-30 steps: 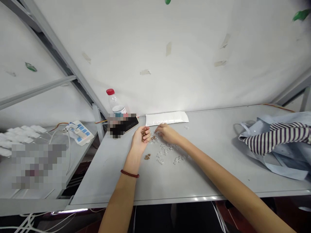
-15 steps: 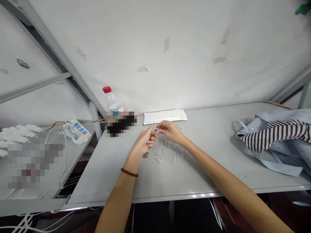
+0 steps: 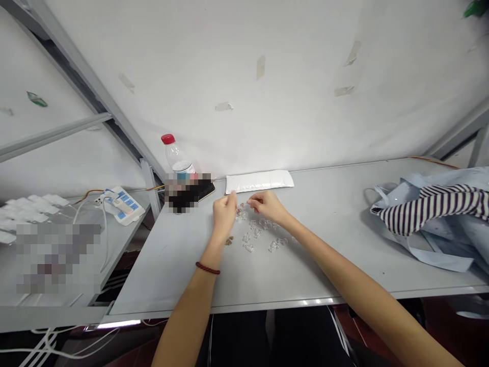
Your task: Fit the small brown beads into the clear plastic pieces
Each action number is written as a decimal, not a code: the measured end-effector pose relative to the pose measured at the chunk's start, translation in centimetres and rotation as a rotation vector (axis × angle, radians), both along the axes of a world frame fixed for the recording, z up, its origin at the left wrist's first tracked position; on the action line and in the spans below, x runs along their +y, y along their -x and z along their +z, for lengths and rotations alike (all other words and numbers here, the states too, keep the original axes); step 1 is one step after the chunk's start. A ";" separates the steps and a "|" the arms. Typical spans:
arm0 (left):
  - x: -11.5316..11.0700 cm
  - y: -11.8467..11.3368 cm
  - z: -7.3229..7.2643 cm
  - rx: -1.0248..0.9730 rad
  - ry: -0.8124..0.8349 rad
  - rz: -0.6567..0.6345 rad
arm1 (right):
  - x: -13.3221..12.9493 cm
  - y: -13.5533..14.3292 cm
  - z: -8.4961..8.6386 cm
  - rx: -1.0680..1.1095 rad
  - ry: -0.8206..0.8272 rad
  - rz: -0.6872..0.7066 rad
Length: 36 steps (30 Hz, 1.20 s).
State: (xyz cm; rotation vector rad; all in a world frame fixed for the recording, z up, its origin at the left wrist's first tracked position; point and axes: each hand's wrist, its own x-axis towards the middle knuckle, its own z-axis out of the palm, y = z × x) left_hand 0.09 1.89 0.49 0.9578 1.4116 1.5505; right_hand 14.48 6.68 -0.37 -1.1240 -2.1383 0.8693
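My left hand (image 3: 224, 213), with a dark red bead bracelet (image 3: 208, 268) on the wrist, is closed above the grey table (image 3: 179, 265); what it holds, if anything, is hidden. To its right my right hand (image 3: 267, 206) has thumb and finger pinched together, on something too small to make out. Small brown and clear bits (image 3: 240, 210) lie between the hands. Several clear, figure-shaped pieces (image 3: 248, 247) are spread over the table below the right hand. A small brown piece (image 3: 229, 240) lies beside my left wrist.
A white padded packet (image 3: 260, 181) lies along the wall. At the left back are a red-capped bottle (image 3: 179, 157) and a black phone-like object (image 3: 206, 189). A power strip (image 3: 124, 205) is further left. Pale blue and striped cloth (image 3: 420, 211) covers the right end.
My left hand has turned over, its fingers now curled downward, and moved slightly left, away from the right hand. Brown bits now show between the hands. The right hand has barely moved.
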 end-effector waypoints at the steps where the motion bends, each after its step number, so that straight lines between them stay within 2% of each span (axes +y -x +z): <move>1: 0.1 0.5 0.3 -0.206 0.034 -0.010 | 0.2 -0.1 -0.3 -0.063 -0.070 -0.012; 2: 0.2 1.0 0.5 -0.397 0.071 -0.039 | 0.4 -0.2 -0.5 -0.112 -0.128 -0.012; 4: 0.3 1.8 1.0 -0.558 0.129 -0.109 | 0.6 -0.3 -0.9 -0.154 -0.185 0.020; 10: 0.2 1.9 1.1 -0.646 0.212 -0.241 | 0.0 1.2 -1.1 -0.218 -0.357 0.159; 16: 0.1 1.7 1.0 -0.625 0.239 -0.264 | -0.1 2.1 -1.8 -0.414 -0.391 0.209; 21: 0.0 1.3 0.7 -0.471 0.295 -0.246 | 0.5 1.3 -2.2 -0.440 -0.440 0.177; 23: -0.2 0.9 0.5 -0.402 0.336 -0.234 | 0.4 1.1 -2.1 -0.358 -0.435 0.164; 26: -0.5 0.0 0.4 -0.248 0.371 -0.250 | -0.1 1.1 -1.4 -0.123 -0.379 0.150; 31: -0.7 -1.0 0.5 -0.102 0.241 -0.288 | -1.0 1.2 -0.1 0.159 -0.228 0.101; 33: -0.6 -1.1 0.3 0.026 0.176 -0.235 | -1.0 1.3 0.3 0.227 -0.134 0.090; 36: -0.5 -1.1 -0.1 0.388 0.015 -0.061 | -0.9 1.4 0.4 0.239 -0.075 0.092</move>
